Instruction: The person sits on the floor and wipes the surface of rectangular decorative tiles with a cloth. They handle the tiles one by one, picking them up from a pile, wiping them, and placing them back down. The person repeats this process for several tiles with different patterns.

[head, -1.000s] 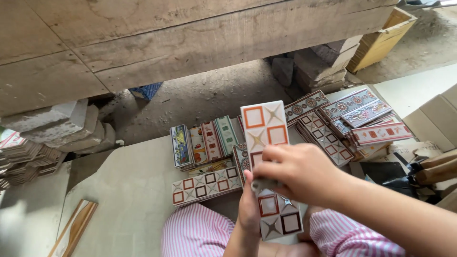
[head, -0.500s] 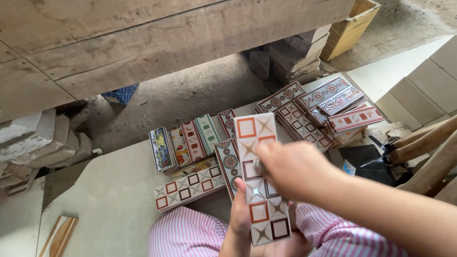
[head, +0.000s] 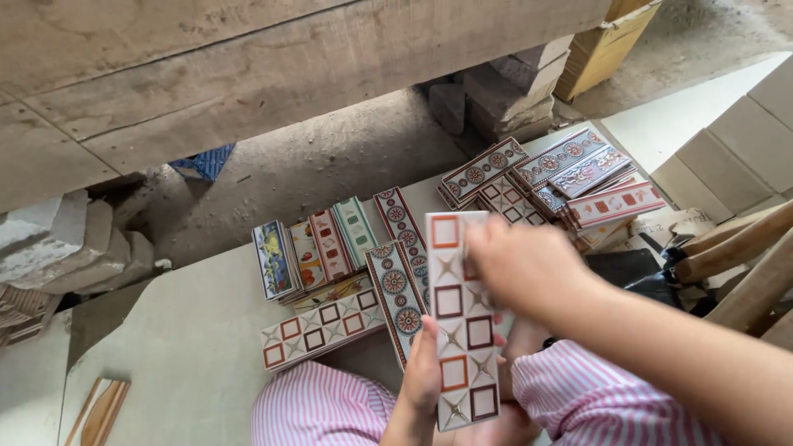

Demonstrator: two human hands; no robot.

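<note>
I am holding a long patterned tile strip (head: 459, 318) low in the middle of the frame, its long axis running up and down the picture. My left hand (head: 425, 384) is closing around its lower left edge from beneath, while my right hand (head: 524, 268) (blurred) is curling over its upper right edge, the nearer one to the tile stacks (head: 549, 177) on the worktop (head: 178, 355) at upper right.

This looks like a tile yard or storeroom. Decorative border tiles (head: 570, 173) lie stacked on a bare slab (head: 190, 355), beside rough concrete blocks (head: 66, 248) and a cardboard box (head: 603, 45).
</note>
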